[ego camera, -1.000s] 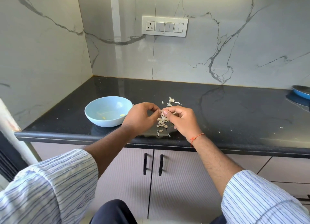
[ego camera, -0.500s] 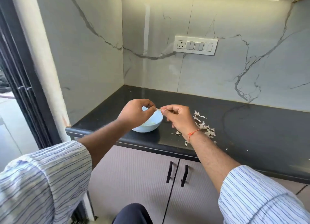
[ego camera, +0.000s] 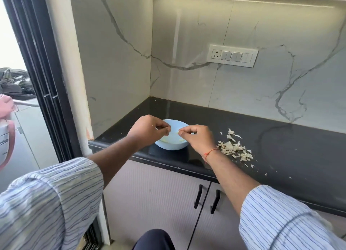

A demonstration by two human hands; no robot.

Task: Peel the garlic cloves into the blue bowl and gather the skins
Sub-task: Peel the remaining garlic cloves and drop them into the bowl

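Left hand (ego camera: 148,130) and right hand (ego camera: 194,137), fingers curled, slightly apart above the blue bowl (ego camera: 171,145); contents indiscernible. Skins (ego camera: 235,149) beside the right wrist risk scattering if brushed.

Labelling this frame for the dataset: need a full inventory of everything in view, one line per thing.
blue bowl: 1, light blue, near the counter's front left corner, under the hands
garlic skins: 1 loose pile plus stray bits, off-white, right of the bowl
counter: 1, black
switch panel: 1, white, on the marble wall
cabinet handles: 2, black, below the counter
door frame: 1, black, far left
left hand: fingers curled, above the bowl; contents too small to tell
right hand: likewise, orange thread at wrist
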